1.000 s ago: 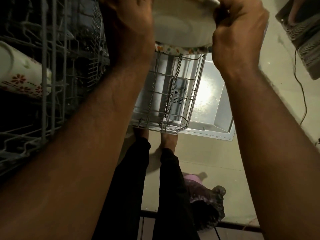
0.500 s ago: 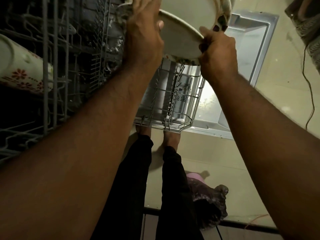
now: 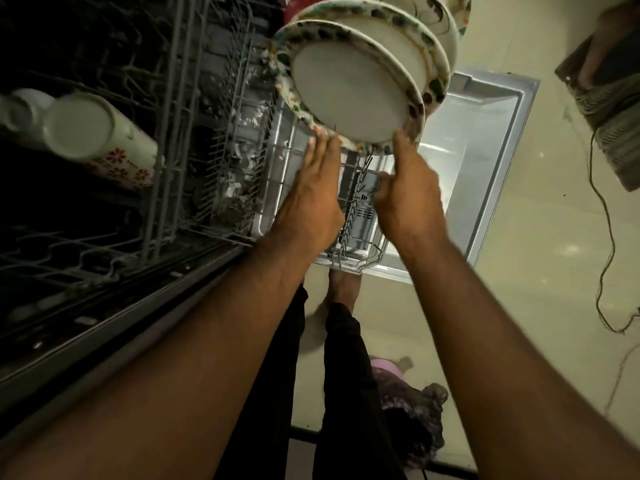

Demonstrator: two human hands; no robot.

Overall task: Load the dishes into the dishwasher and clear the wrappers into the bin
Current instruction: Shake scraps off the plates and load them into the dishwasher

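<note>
Both arms reach forward over the pulled-out lower rack [image 3: 349, 216] of the dishwasher. The left hand [image 3: 311, 199] is stretched flat, fingers straight, its fingertips touching the bottom rim of the nearest plate [image 3: 349, 88]. The right hand [image 3: 408, 199] has its fingers loosely curled, thumb raised against the same rim, gripping nothing. The plate stands on edge in the rack, with two more plates [image 3: 415, 46] lined up just behind it. A flowered mug [image 3: 100, 140] lies in the upper rack [image 3: 194, 133] on the left.

One head-worn wide-angle view looks steeply down, close over both forearms, onto the grey wire dishwasher rack [image 3: 349, 216] and beige floor [image 3: 540, 271].
</note>
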